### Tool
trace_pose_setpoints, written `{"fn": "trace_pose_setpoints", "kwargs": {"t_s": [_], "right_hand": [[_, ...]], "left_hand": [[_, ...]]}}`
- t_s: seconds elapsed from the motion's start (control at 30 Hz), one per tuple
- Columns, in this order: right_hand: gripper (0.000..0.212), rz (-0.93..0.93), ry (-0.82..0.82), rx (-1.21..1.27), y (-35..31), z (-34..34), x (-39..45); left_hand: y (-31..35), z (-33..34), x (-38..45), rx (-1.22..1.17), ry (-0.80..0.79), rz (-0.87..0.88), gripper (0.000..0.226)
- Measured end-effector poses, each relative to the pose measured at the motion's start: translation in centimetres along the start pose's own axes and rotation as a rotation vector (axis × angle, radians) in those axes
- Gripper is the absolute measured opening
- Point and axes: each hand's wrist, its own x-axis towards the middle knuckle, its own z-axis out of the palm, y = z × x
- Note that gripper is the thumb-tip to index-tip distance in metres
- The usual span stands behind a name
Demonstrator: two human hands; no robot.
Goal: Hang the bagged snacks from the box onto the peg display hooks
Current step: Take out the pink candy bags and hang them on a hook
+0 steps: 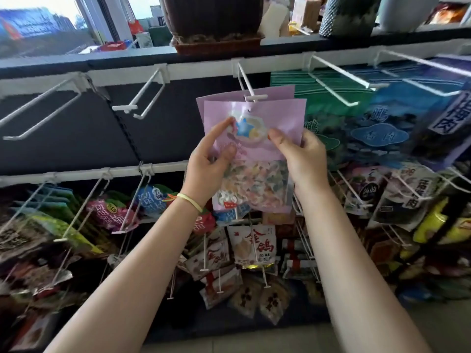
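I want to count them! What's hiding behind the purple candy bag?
Another purple bag peeks out behind the front purple candy bag, on the same hook. Both hands, left and right, hold the front one. Anything further back is covered.

The pink snack bag (265,128) sits a little above the centre of the view, upright, facing the camera. It is pale pink on top, with a round blue and white label, and clear below, where small pastel candies are visible. Its hanging hole lies just under the tip of the white peg hook (246,82), at 12 o'clock from the bag. A second pink bag (275,92) hangs close behind it on the same hook; only its top edge shows.
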Motion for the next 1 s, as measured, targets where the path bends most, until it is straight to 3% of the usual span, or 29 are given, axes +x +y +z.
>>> {"fn": "trace_pose_setpoints", "kwargs": {"t_s": [0.13, 0.23, 0.3, 0.43, 0.53, 0.6, 0.67, 0.8, 1.0], "right_hand": [[0.033, -0.05, 0.147, -0.286, 3.1, -1.6, -2.0], [0.032, -0.051, 0.344, -0.49, 5.2, -2.1, -4.8], [0.023, -0.018, 0.362, -0.493, 6.2, -1.3, -7.0], [0.007, 0.09, 0.164, -0.429, 7.6, 3.8, -12.3], [0.013, 0.156, -0.101, -0.479, 8.1, 10.9, -17.7], [0.019, 0.246, -0.293, -0.507, 8.7, 16.5, -21.8], [0.022, 0.299, -0.478, -0.551, 9.6, 22.7, -26.0], [0.021, 0.339, -0.725, -0.631, 12.4, 35.0, -35.8], [0.02, 0.342, -1.038, -0.739, 14.5, 52.1, -48.2]], "left_hand": [[-2.3, -0.4, -1.9, 0.102, -0.082, -0.053, 0.072], [-3.7, -1.0, -4.5, 0.292, -0.123, -0.177, 0.041], [-3.8, -2.7, -6.3, 0.331, -0.204, -0.248, 0.027], [-3.1, -9.2, -9.5, 0.21, -0.434, -0.356, 0.021], [-4.3, -16.8, -12.8, 0.283, -0.608, -0.446, 0.019], [-6.8, -23.5, -16.4, 0.291, -0.643, -0.52, 0.017], [-9.3, -30.8, -20.9, 0.236, -0.557, -0.586, 0.015], [-12.8, -44.6, -31.1, 0.068, -0.189, -0.765, 0.021], [-14.9, -62.3, -41.7, 0.092, 0.084, -0.937, 0.033]]}}
